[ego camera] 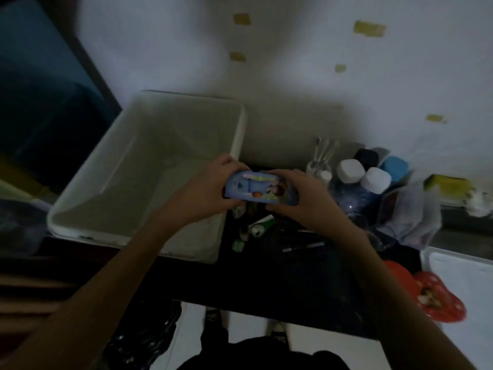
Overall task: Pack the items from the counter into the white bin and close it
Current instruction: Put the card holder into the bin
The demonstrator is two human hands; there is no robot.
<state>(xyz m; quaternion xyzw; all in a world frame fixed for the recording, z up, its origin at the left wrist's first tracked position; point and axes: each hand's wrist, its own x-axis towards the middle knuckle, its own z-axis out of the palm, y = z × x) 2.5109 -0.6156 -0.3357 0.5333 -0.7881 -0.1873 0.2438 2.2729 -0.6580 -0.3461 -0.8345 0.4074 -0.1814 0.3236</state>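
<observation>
A blue box with cartoon pictures (256,187) is held over the dark counter, just right of the white bin (149,145). My left hand (210,188) grips its left end and my right hand (301,198) grips its right end. The bin stands open at the left of the counter, and I see nothing inside it. Under my hands lie small green and white tubes (260,227) and some dark thin items (304,241).
Bottles with white caps (360,176), a blue-capped one (394,166), spoons in a glass (320,158) and a plastic bag (410,209) crowd the back right. A white lid (464,273) and a red heart-shaped tin (434,297) lie at the right. The wall is close behind.
</observation>
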